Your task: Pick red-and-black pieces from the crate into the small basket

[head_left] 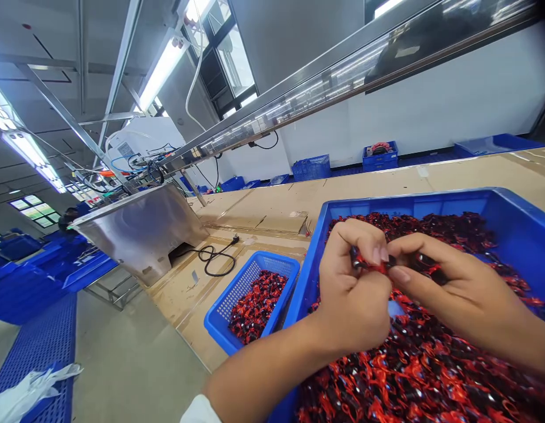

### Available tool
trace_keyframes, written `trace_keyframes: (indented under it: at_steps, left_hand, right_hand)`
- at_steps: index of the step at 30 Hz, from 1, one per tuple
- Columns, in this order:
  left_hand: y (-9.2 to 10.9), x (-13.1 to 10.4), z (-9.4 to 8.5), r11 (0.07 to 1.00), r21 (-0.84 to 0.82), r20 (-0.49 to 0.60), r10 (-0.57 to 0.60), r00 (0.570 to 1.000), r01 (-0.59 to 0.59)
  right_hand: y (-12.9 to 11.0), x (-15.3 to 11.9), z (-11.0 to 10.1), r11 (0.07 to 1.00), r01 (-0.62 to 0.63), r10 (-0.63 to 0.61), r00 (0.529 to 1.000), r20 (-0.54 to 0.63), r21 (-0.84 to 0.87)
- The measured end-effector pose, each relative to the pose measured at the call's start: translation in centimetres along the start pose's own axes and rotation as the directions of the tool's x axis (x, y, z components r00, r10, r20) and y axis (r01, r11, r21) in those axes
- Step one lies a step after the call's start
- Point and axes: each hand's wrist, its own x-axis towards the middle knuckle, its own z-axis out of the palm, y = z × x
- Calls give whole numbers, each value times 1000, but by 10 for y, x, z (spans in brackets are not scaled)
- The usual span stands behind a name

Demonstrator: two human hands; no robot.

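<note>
My left hand (358, 294) is closed around a small red and black piece (363, 262), its thumb and fingertips pressed together. Right beside it, my right hand (448, 282) pinches at the same piece, with thumb and index fingertip meeting the left fingertips. Both hands are above a large blue bin (314, 252) filled with many red and black pieces (413, 376). To the left of this bin stands a smaller blue basket (219, 320) holding more such pieces (258, 305). The exact shape of the held piece is mostly hidden by my fingers.
The cardboard-covered table (250, 217) carries a black cable with a plug (219, 261) and a metal machine housing (144, 229). A long metal rail (290, 106) crosses above. Blue crates (311, 168) line the wall. Far left, a person (68, 220) is near blue bins.
</note>
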Motion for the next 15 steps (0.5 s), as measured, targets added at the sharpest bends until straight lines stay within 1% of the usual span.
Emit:
trace_keyframes:
  at_steps: [2,4,6,9,12,14,15]
  left_hand:
    - [-1,-3,-1,1000,-15,29,-24,999,24]
    - [-3,-5,-5,999,-8,59,-42,997,43]
    - [-4,-7,-7,999,1,62,-52,997,52]
    - [-4,-8,-6,995,-59,4,-76,997,76]
    - [-2,-7,-1,985,-144,-74,-106,992,95]
    - [-2,-4,2,966,-223,-126,-159,979,128]
    - [-3,-1,2,945,-280,-150,-216,965,168]
  right_hand:
    - [2,-5,4,1000,-2,2,1000,18,5]
    - [4,-9,6,1000,-2,4,999,54,-28]
    - [4,-10,6,997,6,-1,998,67,-74]
    - [3,-9,6,989,78,-70,995,64,-125]
    - [5,-8,3,959,225,-211,973,94,-173]
    - [9,-8,-1,922,309,-296,951,89,-232]
    - [12,-7,-4,903,335,-326,942,77,-269]
